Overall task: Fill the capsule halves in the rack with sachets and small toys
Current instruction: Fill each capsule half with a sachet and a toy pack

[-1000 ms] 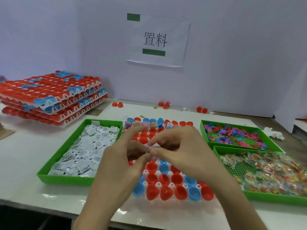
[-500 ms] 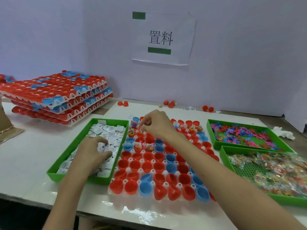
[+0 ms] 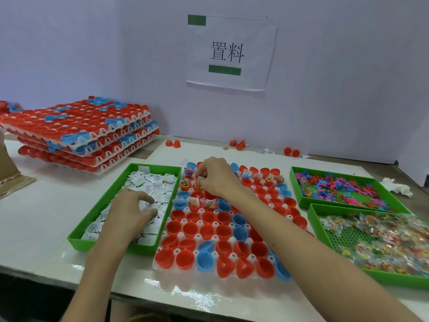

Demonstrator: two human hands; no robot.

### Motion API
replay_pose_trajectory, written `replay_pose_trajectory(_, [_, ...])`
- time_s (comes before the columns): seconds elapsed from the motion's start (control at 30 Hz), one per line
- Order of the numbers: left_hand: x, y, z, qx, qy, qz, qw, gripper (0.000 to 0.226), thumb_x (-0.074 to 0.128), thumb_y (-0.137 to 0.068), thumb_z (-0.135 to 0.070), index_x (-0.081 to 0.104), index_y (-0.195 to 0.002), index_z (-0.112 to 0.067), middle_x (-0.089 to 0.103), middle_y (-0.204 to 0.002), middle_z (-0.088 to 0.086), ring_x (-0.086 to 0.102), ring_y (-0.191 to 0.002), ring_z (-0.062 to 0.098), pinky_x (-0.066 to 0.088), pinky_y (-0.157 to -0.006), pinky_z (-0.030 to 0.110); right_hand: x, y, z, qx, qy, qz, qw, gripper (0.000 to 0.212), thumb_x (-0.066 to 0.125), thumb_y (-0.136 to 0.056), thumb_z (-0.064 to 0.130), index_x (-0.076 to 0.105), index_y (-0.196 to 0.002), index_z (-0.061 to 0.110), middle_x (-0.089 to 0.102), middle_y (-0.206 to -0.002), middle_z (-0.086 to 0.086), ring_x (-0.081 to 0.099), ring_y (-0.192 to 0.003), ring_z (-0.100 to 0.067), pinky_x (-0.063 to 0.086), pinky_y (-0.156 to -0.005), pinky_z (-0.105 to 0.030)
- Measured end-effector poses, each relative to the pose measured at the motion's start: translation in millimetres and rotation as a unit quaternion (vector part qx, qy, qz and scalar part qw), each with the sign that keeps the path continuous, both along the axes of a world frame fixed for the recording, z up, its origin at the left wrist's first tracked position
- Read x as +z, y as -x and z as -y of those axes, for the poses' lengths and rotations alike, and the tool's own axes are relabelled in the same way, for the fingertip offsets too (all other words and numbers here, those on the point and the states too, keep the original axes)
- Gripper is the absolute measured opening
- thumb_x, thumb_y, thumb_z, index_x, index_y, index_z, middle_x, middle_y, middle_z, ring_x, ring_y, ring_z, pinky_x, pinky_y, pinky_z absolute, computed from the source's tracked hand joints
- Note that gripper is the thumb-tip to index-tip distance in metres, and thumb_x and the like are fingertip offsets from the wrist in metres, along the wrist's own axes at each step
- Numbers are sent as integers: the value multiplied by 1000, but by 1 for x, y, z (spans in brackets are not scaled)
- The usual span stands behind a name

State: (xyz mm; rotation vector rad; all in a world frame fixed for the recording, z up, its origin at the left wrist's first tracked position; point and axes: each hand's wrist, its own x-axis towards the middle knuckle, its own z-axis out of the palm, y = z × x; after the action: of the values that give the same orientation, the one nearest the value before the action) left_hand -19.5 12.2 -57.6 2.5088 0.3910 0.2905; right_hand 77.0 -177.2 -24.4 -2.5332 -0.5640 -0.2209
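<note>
Right hand (image 3: 216, 180) pinches small item over white plastic rack (image 3: 177, 251), 11 o'clock; left hand (image 3: 132, 212) on white paper sachets (image 3: 153, 182), grip unclear. Loose pile, so double-pick risk.

Glossy plastic is seen in the capsule halves (image 3: 190, 228); the sachets (image 3: 153, 182) look papery, the worktop (image 3: 41, 219) shiny

Only readable text: paper sign (image 3: 228, 53) taped to the back wall (image 3: 336, 66), black characters "置料", one green bar above, one below. Sachets (image 3: 153, 182) in the left tray carry print, too small to read.
</note>
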Motion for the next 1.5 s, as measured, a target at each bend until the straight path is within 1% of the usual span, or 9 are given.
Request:
replay_pose_trajectory(0.53, [0, -1, 1, 4, -1, 10, 1000, 28, 78, -81, -21, 74, -108, -19, 55, -128, 12, 55, -118, 28, 45, -94, 40, 5, 0, 0, 41, 19, -5, 999, 20, 68, -87, 1, 76, -103, 10, 70, -108, -7, 65, -93, -18, 58, -89, -34])
replay_pose_trajectory(0.67, [0, 0, 2, 4, -2, 10, 1000, 27, 78, -81, -21, 74, -108, -20, 55, -129, 11, 55, -117, 27, 45, -86, 36, 4, -1, 2, 50, 20, -17, 998, 21, 67, -89, 3, 76, -107, 9, 71, -110, -8, 66, -96, -18, 58, -91, -34])
replay_pose_trajectory(0.87, [0, 0, 1, 6, -6, 10, 1000, 28, 78, -81, -21, 74, -109, -19, 55, -129, 11, 55, -118, 27, 44, -92, 38, 7, -3, 2, 54, 29, -34, 998, 23, 66, -90, 3, 75, -110, 8, 71, -111, -9, 66, -95, -17, 54, -81, -23])
replay_pose_trajectory(0.93, [-1, -1, 1, 7, -6, 9, 1000, 28, 79, -81, -21, 74, -109, -19, 55, -130, 12, 54, -118, 28, 44, -95, 40, 8, -3, 1, 53, 30, -36, 997, 23, 67, -90, 3, 75, -111, 8, 72, -110, -9, 66, -95, -17, 56, -85, -26])
replay_pose_trajectory(1.03, [0, 0, 2, 8, -3, 9, 1000, 28, 79, -81, -22, 74, -108, -20, 54, -131, 12, 55, -117, 27, 45, -90, 38, 8, -3, 0, 49, 28, -40, 998, 23, 67, -89, 1, 75, -109, 8, 72, -109, -9, 67, -95, -19, 58, -90, -33])
replay_pose_trajectory(1.1, [0, 0, 2, 7, -2, 9, 1000, 28, 79, -81, -22, 73, -108, -20, 54, -131, 11, 55, -117, 27, 45, -89, 37, 8, -3, 0, 46, 30, -38, 998, 23, 66, -88, 0, 76, -107, 8, 72, -108, -9, 66, -95, -19, 58, -90, -34])
replay_pose_trajectory(1.2, [0, 0, 2, 8, -3, 8, 1000, 28, 79, -82, -23, 73, -109, -20, 54, -131, 11, 54, -120, 28, 45, -95, 41, 8, -3, -2, 41, 34, -34, 998, 22, 67, -86, -2, 76, -103, 9, 70, -108, -8, 65, -94, -18, 57, -85, -30])
replay_pose_trajectory(1.37, [1, 0, 3, 10, -3, 6, 1000, 29, 79, -82, -23, 73, -110, -20, 54, -132, 11, 54, -121, 28, 44, -96, 42, 8, -9, -9, 25, 59, -34, 997, 19, 71, -84, 2, 76, -99, 12, 67, -110, -5, 57, -87, -13, 48, -73, -24])
replay_pose_trajectory(1.5, [0, 1, 2, 7, -3, 9, 1000, 27, 79, -82, -22, 73, -108, -20, 56, -129, 11, 54, -119, 27, 44, -96, 40, 10, -14, -14, 11, 73, -50, 996, 22, 73, -80, 2, 77, -98, 12, 69, -105, -5, 60, -83, -14, 53, -72, -26])
